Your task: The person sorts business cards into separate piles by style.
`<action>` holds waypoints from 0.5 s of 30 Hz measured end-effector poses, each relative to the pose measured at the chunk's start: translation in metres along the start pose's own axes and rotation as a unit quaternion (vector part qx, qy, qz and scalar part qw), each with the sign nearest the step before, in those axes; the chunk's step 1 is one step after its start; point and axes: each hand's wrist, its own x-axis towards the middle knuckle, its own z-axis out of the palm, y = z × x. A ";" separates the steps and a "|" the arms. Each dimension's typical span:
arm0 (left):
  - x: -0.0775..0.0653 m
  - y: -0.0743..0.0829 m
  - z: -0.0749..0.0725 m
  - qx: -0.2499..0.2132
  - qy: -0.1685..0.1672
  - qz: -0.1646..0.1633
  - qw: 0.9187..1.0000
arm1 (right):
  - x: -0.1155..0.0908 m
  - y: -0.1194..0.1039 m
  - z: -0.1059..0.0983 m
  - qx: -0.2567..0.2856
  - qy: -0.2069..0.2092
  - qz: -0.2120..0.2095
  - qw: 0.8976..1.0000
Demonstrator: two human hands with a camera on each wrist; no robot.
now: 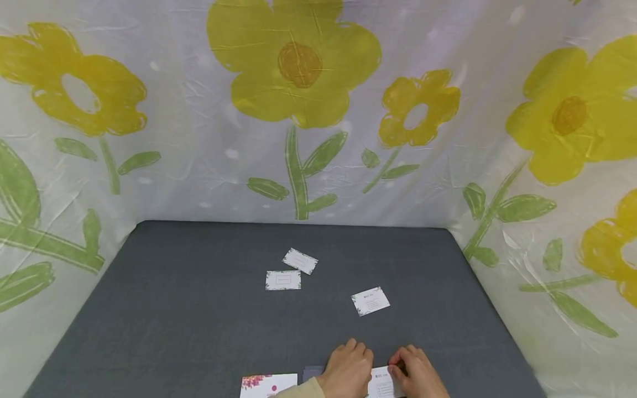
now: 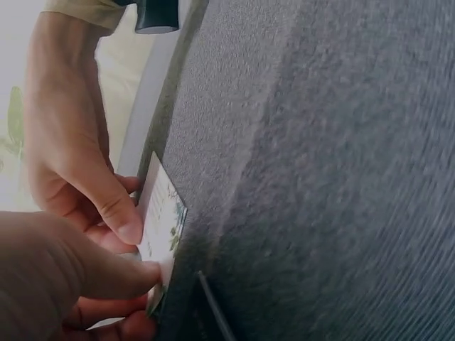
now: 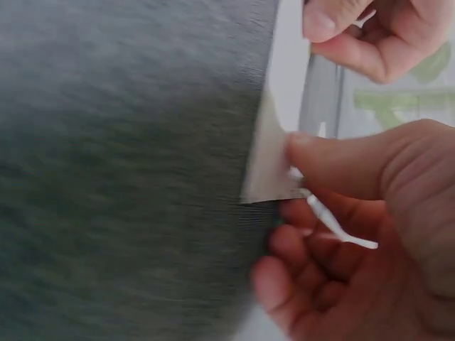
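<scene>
Near the front of the dark table, both hands hold a white business card [image 1: 382, 382] printed with small text and green leaves. My left hand [image 1: 348, 369] pinches one end, its thumb lying on the card's face in the left wrist view. At the other end my right hand [image 1: 418, 373] pinches the card between thumb and fingers. A thin white strip [image 3: 333, 222] shows by the right fingers in the right wrist view; what it is I cannot tell. The card's edge [image 2: 183, 213] looks layered, so whether there is more than one card is unclear.
Farther back on the table [image 1: 199, 320] lie three leaf-edged cards: one tilted [image 1: 301, 261], one level [image 1: 283, 280], one at right [image 1: 370, 301]. Left of my hands are a pink-flowered white card [image 1: 269, 385] and a dark flat piece [image 1: 312, 372]. Flowered curtains [image 1: 174, 110] enclose the table.
</scene>
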 end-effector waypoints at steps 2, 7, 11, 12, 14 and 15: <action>0.002 0.001 -0.002 0.012 -0.001 0.008 1.000 | 0.001 -0.003 -0.002 -0.027 0.007 -0.006 1.000; 0.007 0.003 -0.007 0.013 -0.029 0.014 0.999 | 0.001 -0.011 -0.007 -0.096 0.029 -0.008 0.995; 0.008 0.003 -0.007 0.021 -0.034 0.012 0.999 | 0.003 -0.017 -0.008 -0.110 -0.005 0.016 0.994; 0.008 0.004 -0.006 0.025 -0.034 0.012 0.999 | 0.004 -0.019 -0.009 -0.110 -0.020 0.020 0.994; 0.008 0.003 -0.006 0.029 -0.036 0.011 0.999 | 0.007 -0.021 -0.012 -0.103 -0.045 0.015 0.994; 0.009 0.003 -0.007 0.027 -0.041 0.012 0.999 | 0.010 -0.021 -0.014 -0.094 -0.057 0.001 0.994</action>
